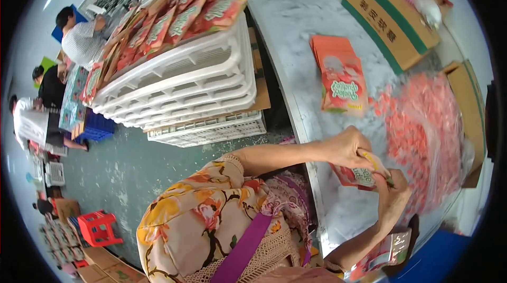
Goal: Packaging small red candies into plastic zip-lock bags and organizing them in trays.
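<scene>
My left hand (346, 148) reaches across from the flowered sleeve, its fingers closed on the upper edge of a red printed pouch (360, 176). From the lower edge comes my right hand (393, 190), pinching the same pouch at its other side. The pouch hangs tilted over the table, partly covered by my fingers. Beyond my hands lies a fanned stack of matching red pouches (340, 74). To the right, a heap of small wrapped pink-red pieces (406, 135) spreads beside a clear plastic bag (441, 124) full of them.
A brown carton with green bands (393, 16) stands at the far right of the marbled table (285, 3). Stacked white crates (174, 93), topped with red pouches (190, 16), stand left of the table. A red stool (99, 228) and several people are further left.
</scene>
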